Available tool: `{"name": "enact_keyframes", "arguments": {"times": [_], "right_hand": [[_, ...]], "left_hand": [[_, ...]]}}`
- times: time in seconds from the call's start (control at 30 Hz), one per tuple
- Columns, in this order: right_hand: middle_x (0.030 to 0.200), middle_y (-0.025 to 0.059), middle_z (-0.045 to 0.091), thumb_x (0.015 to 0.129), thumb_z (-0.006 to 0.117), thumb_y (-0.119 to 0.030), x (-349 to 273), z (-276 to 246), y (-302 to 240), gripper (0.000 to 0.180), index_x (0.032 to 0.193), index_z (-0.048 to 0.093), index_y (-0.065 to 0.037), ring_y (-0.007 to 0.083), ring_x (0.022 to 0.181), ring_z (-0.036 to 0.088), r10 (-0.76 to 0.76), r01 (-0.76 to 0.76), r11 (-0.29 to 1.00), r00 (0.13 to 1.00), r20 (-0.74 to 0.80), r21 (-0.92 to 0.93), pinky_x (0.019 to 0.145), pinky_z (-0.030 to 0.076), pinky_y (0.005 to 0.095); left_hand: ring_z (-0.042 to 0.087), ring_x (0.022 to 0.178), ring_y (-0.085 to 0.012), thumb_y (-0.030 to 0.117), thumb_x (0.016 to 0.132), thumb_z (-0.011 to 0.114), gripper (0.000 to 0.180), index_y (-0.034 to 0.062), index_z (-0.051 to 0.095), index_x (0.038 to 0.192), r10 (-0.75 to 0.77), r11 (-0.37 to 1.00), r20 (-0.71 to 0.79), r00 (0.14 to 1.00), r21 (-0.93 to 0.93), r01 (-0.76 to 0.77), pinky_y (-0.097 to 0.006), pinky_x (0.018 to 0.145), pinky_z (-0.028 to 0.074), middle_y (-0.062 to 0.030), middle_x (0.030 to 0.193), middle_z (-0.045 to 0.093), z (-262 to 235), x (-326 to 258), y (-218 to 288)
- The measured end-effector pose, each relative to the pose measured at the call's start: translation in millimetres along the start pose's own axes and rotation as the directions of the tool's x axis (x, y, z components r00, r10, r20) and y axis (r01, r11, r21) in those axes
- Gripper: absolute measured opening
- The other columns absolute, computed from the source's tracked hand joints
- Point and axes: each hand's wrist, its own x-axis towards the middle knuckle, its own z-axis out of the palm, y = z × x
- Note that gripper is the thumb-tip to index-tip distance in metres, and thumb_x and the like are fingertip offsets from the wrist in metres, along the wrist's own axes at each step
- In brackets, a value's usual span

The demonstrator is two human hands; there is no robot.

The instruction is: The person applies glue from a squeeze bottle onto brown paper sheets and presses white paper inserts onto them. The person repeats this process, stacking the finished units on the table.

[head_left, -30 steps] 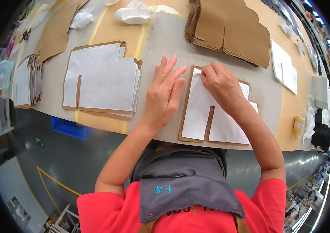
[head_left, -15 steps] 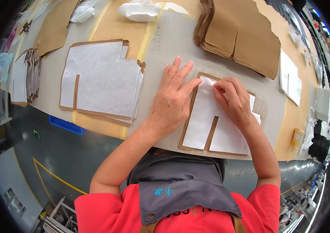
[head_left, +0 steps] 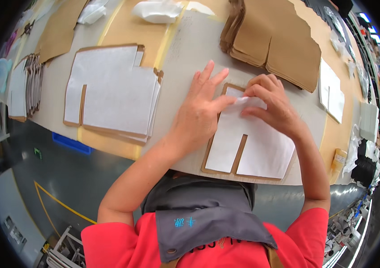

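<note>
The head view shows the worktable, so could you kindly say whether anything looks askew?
Yes, mildly: the wide white-topped stack on the left has layers jutting unevenly from its right side, not squared up. The white sheet's upper edge is raised, but the left hand and right hand are on it.

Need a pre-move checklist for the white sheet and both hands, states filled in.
1. Right hand at the raised upper edge of the white sheet: ok.
2. Firm pinch by the right hand: cannot tell; thumb and index fingertips look apart.
3. Left hand by the sheet's upper left: ok; fingers spread, thumb reaching the edge. Pressure can't be judged.
4. Sheet flat on the brown piece: not ok; its upper edge is curled up.
5. Brown border showing along the sheet's left side: ok.
6. Left hand apart from the white-topped stack on its left: ok, bare table between.
</note>
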Motion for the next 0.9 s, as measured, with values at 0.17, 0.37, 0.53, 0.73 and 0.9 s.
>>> {"name": "enact_keyframes", "arguments": {"times": [0.17,0.37,0.53,0.73,0.9], "right_hand": [[0.102,0.0018,0.060,0.077,0.077,-0.014,-15,1,-7,0.021,0.089,0.060,-0.011,0.0243,0.100,0.051,-0.057,0.052,0.995,0.997,-0.060,-0.087,0.089,0.039,0.0370],[0.107,0.0031,0.069,0.078,0.075,-0.006,-77,-2,-38,0.021,0.090,0.059,-0.014,0.0233,0.103,0.065,-0.289,0.232,0.933,0.939,-0.187,-0.277,0.093,0.046,0.0400],[0.098,0.0072,0.072,0.082,0.069,-0.009,-144,-13,-90,0.015,0.092,0.059,-0.011,0.0234,0.093,0.070,-0.329,0.289,0.919,0.937,-0.117,-0.269,0.088,0.052,0.0405],[0.091,0.0095,0.068,0.083,0.065,-0.012,-211,-31,-178,0.017,0.097,0.056,-0.009,0.0232,0.076,0.068,-0.222,0.167,0.958,0.945,-0.238,-0.232,0.070,0.057,0.0370],[0.083,0.0129,0.062,0.086,0.067,-0.015,-243,-43,-191,0.019,0.095,0.054,-0.005,0.0246,0.060,0.061,-0.191,0.019,0.962,0.758,-0.624,-0.272,0.050,0.052,0.0359]], "left_hand": [[0.028,0.146,-0.0417,-0.015,0.081,0.049,0.036,0.0044,0.073,0.100,0.025,0.999,-0.050,0.998,0.038,-0.023,-0.054,0.120,0.024,-0.0159,0.147,0.048,7,-2,-5],[0.029,0.146,-0.0405,-0.016,0.081,0.045,0.040,0.0053,0.073,0.100,0.050,0.997,-0.087,0.995,0.055,-0.046,-0.054,0.120,0.023,-0.0161,0.143,0.052,11,-3,-10],[0.030,0.146,-0.0378,-0.015,0.081,0.044,0.043,0.0080,0.075,0.099,0.069,0.992,-0.094,0.993,0.114,-0.058,-0.050,0.121,0.023,-0.0154,0.143,0.053,10,-6,-12],[0.033,0.144,-0.0387,-0.012,0.082,0.042,0.046,0.0124,0.077,0.101,0.108,0.983,-0.082,0.991,0.154,-0.095,-0.048,0.122,0.023,-0.0151,0.144,0.052,13,-4,-17],[0.036,0.142,-0.0407,-0.011,0.081,0.040,0.050,0.0139,0.077,0.105,0.147,0.976,-0.074,0.986,0.176,-0.132,-0.049,0.121,0.023,-0.0155,0.142,0.054,17,-2,-22]]}}
